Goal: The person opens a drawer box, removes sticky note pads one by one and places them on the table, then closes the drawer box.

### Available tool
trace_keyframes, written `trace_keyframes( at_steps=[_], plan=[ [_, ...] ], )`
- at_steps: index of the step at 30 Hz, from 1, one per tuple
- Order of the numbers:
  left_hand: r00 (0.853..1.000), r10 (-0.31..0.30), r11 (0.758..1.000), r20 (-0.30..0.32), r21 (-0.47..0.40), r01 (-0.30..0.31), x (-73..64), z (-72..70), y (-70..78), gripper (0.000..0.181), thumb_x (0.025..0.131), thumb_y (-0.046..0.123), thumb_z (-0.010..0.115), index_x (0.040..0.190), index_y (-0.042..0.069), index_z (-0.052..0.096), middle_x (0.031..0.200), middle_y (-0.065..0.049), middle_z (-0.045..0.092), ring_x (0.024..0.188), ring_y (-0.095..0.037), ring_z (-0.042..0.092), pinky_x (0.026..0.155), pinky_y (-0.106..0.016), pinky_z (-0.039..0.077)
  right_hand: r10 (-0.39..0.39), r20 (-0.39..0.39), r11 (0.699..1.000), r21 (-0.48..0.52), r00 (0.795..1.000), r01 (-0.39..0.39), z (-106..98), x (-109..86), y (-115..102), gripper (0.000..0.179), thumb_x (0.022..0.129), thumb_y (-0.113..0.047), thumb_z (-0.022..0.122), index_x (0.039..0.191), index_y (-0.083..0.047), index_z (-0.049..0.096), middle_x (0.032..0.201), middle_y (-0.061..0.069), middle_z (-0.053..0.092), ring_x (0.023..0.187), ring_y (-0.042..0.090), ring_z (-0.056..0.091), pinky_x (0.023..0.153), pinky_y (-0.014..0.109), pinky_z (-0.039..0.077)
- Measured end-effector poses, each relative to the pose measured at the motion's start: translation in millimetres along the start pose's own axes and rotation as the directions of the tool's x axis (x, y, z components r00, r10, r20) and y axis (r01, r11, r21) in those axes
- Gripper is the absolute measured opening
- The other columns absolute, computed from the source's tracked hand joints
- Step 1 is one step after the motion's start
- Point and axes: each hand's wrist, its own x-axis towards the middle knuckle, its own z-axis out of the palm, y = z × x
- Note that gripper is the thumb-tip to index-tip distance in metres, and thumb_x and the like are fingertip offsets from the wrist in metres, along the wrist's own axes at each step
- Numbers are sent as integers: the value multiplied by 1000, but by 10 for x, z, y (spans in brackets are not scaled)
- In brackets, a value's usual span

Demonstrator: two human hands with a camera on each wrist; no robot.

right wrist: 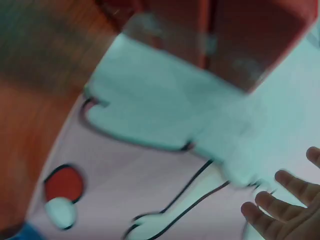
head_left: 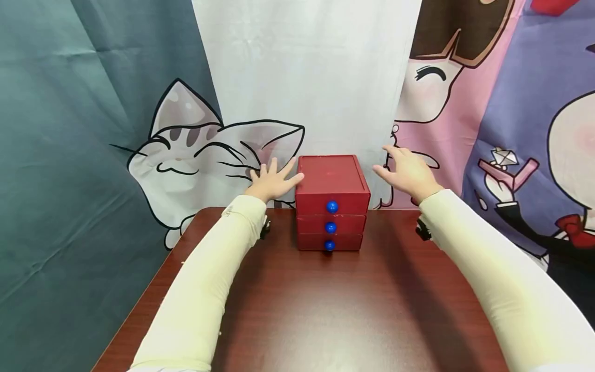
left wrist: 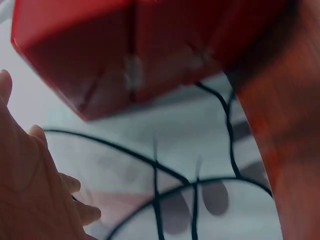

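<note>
A red box of three stacked drawers (head_left: 331, 175), each with a round blue knob (head_left: 332, 206), stands at the far edge of the table. My left hand (head_left: 273, 181) is spread beside its left side, thumb toward the box, holding nothing. On the other side my right hand (head_left: 409, 170) hovers apart from the box, fingers extended and empty. The left wrist view shows the box's red side (left wrist: 85, 60) above the left fingers (left wrist: 70, 184). In the right wrist view, the right fingers (right wrist: 280, 205) are spread at the lower right, away from the box (right wrist: 240, 45).
The brown wooden table (head_left: 297, 310) stretches from the box toward me. Behind it hangs a printed cloth (head_left: 307, 62) with a cartoon cat and figures. A dark strapped device (head_left: 423, 230) sits under the right wrist, another (head_left: 265, 229) under the left.
</note>
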Motion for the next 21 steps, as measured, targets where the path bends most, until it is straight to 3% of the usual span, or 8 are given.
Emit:
trace_keyframes(
  at_steps=[5, 8, 14, 18, 21],
  plan=[
    [997, 75, 997, 3, 16, -75, 135, 99, 217, 79, 93, 80, 18, 162, 44, 5, 169, -15, 3, 153, -44, 3, 119, -67, 3, -140, -99, 990, 2, 985, 141, 132, 25, -362, 63, 97, -49, 59, 148, -14, 51, 145, 17, 55, 133, 40, 49, 107, 61, 40],
    [993, 120, 993, 11, -3, -120, 169, 160, 304, 78, 95, 78, 20, 162, 41, 8, 170, -13, 4, 154, -41, 4, 120, -64, 4, -210, -151, 977, -7, 966, 212, 244, -3, -514, 56, 96, -45, 64, 142, -13, 58, 133, 17, 62, 122, 40, 56, 103, 57, 45],
    [975, 219, 974, 38, -61, -216, 237, 208, 439, 72, 99, 72, 22, 162, 40, 13, 170, -10, 2, 156, -35, 0, 123, -57, 5, -362, -261, 932, -73, 895, 356, 403, -86, -747, 43, 92, -34, 71, 124, -5, 67, 110, 17, 65, 99, 39, 59, 89, 53, 50],
    [952, 301, 953, 57, 8, -302, 273, 217, 506, 67, 102, 66, 25, 162, 37, 19, 170, -11, 6, 156, -36, 1, 124, -55, 7, -446, -270, 895, -102, 853, 435, 514, -161, -861, 38, 91, -29, 73, 117, -2, 68, 101, 15, 63, 89, 36, 58, 80, 49, 52],
    [944, 319, 944, 81, 63, -324, 279, 216, 552, 64, 104, 63, 27, 162, 37, 21, 170, -11, 8, 155, -38, 2, 124, -53, 8, -483, -253, 875, -132, 838, 465, 612, -228, -914, 34, 90, -29, 74, 114, -4, 68, 97, 12, 60, 85, 31, 58, 75, 44, 55]
  ],
)
